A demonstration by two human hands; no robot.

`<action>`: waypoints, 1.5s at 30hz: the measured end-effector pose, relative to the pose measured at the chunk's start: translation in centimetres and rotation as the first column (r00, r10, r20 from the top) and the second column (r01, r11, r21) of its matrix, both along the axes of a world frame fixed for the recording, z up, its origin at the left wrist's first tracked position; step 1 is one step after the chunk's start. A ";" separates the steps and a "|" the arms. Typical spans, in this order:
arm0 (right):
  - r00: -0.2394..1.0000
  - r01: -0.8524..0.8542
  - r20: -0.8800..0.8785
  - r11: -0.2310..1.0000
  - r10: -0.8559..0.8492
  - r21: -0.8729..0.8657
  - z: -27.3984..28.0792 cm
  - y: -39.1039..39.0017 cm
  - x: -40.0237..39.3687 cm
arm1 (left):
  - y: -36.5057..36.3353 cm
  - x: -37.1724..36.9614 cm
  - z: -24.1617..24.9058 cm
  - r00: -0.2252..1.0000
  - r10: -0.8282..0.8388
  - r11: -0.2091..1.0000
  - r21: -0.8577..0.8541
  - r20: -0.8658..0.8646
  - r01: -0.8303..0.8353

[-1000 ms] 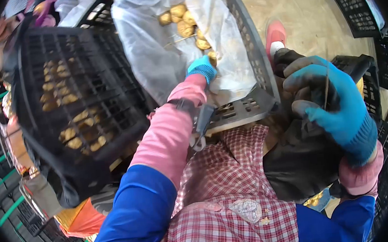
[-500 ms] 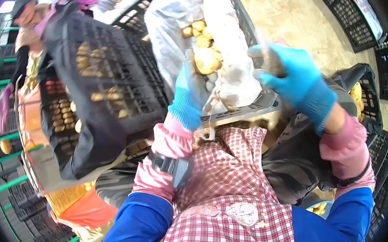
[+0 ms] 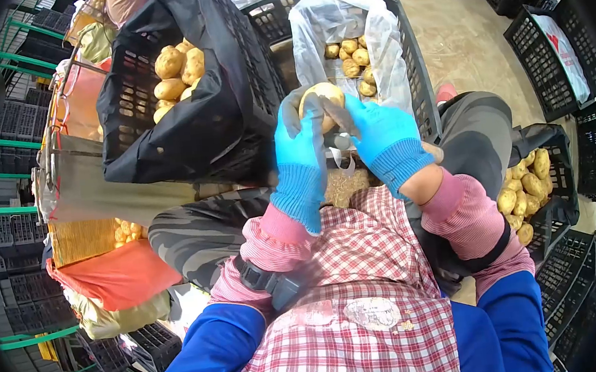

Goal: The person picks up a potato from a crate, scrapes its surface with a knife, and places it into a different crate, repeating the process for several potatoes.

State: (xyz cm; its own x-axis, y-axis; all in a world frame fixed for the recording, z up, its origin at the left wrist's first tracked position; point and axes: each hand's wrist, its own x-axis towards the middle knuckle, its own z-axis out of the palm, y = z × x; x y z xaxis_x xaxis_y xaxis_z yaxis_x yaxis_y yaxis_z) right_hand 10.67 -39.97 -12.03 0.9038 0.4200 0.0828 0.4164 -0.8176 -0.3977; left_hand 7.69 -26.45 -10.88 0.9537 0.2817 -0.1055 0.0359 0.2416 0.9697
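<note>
A large pale potato is held up between my two gloved hands, over the near end of a white-lined crate. My left hand, in a blue glove with grey fingers, grips it from the left. From the right, my right hand closes its grey-tipped fingers on the potato's side. Smaller potatoes lie in the crate's white plastic liner. Whether anything else sits in the right palm is hidden.
At left stands a raised black crate with a dark liner and several large potatoes. A crate of potatoes is by my right knee. Stacked black crates stand at right, and green rails run along the left.
My right hand has moved left from beyond the crate's right side onto the potato. The view has shifted, and the black crate at left now shows its potatoes clearly.
</note>
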 end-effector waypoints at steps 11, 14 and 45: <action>0.997 0.018 0.071 0.999 -0.015 -0.041 -1.3 -0.7 1.1 | 0.2 -0.1 -2.6 1.000 -0.001 0.998 0.063 0.014 0.001; 0.996 0.013 0.084 0.999 -0.009 -0.052 -1.0 -0.6 0.6 | 0.1 0.4 -3.7 0.998 0.011 0.991 0.133 0.061 -0.019; 0.780 0.311 -0.489 0.436 0.391 0.844 1.6 1.3 -0.1 | 5.1 -3.1 0.5 0.973 -0.167 0.956 0.268 0.160 0.121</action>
State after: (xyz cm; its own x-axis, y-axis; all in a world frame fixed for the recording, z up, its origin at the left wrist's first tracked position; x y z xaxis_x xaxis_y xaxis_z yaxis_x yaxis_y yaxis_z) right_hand 10.60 -38.71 -10.47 0.8804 0.4691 -0.0695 -0.1458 0.1282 -0.9810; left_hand 4.64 -21.35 -10.36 0.9826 0.1351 0.1273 -0.1272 -0.0088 0.9918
